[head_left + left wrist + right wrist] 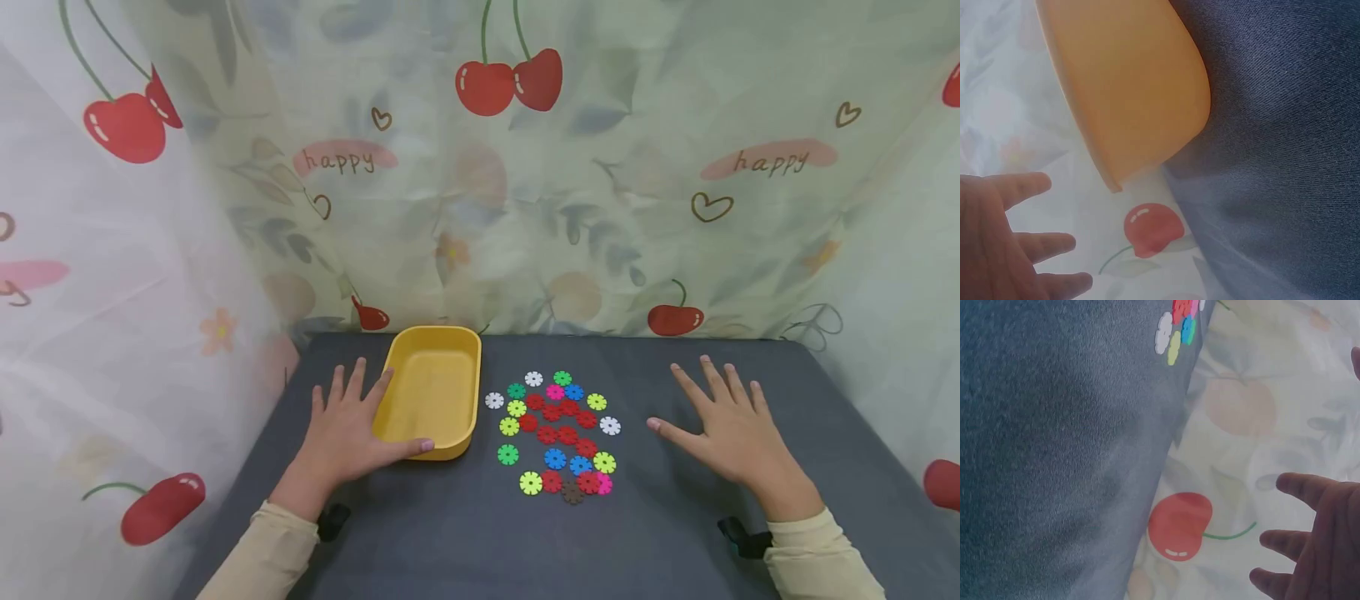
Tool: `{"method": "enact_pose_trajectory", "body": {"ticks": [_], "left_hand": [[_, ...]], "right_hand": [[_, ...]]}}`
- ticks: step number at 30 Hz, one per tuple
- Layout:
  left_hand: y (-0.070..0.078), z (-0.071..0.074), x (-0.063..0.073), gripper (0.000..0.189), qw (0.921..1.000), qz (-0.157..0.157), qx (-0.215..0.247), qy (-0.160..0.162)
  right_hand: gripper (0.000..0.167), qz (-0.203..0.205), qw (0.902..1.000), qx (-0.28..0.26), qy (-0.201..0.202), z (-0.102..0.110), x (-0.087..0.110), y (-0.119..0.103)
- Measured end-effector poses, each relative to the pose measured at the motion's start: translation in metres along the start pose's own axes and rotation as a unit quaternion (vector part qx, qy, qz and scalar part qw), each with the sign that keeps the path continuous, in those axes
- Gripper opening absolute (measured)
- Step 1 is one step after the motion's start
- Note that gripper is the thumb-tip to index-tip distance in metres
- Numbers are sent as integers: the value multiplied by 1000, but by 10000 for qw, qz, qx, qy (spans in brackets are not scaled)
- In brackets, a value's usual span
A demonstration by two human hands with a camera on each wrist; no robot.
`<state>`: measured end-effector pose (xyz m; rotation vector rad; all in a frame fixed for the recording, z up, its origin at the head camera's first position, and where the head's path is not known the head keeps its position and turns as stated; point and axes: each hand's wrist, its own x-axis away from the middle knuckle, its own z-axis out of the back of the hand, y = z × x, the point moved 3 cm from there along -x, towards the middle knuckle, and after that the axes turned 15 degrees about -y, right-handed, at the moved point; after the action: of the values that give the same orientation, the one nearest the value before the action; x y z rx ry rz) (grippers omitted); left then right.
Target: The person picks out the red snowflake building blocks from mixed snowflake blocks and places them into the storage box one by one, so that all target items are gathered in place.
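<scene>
L hand (347, 442) spread, left side of yellow tray (431, 400); R hand (738, 437) spread, right of discs (567, 436); discs prob. light, stiff, slippery, pinch by notched rims

A solid yellow tray (431, 392) shows bright against a slate-grey tabletop (480, 542), where notched discs (552, 412) bring in red, white, blue, hot pink, yellow-green, two shades of green and a single brown, with red the most common. A pale cloth (405, 217), white at the sides and tinged green across the back, carries a print of glossy red cherries (486, 88) on green stems, brown outlined hearts (711, 218), muted grey-blue leaves (299, 246), soft orange flowers (452, 250) and salmon-pink ovals (345, 157) lettered "happy" in brown. The person pictured wears plain cream sleeves (262, 550) with black wristbands (332, 522).
</scene>
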<state>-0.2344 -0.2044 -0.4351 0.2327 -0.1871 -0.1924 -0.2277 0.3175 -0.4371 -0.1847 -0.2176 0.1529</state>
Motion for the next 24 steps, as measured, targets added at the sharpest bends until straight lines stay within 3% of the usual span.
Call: {"method": "enact_pose_trajectory", "body": {"ticks": [12, 15, 17, 20, 24], "left_hand": [[0, -2, 0, 131, 9999, -19, 92, 75], [-3, -1, -2, 124, 9992, 30, 357, 151], [-6, 1, -4, 117, 9966, 69, 817, 118], [-14, 7, -6, 108, 9819, 189, 1886, -8], [-28, 13, -10, 98, 9469, 503, 3174, 115]], "right_hand": [[101, 194, 9989, -376, 209, -5, -2, -11], [99, 413, 9963, -687, 322, -7, -2, -15], [93, 658, 9913, -1070, 401, -8, -3, -19], [79, 1094, 9775, -1727, 513, -12, -6, -26], [59, 1406, 9614, -2298, 556, -22, -17, -31]]}}
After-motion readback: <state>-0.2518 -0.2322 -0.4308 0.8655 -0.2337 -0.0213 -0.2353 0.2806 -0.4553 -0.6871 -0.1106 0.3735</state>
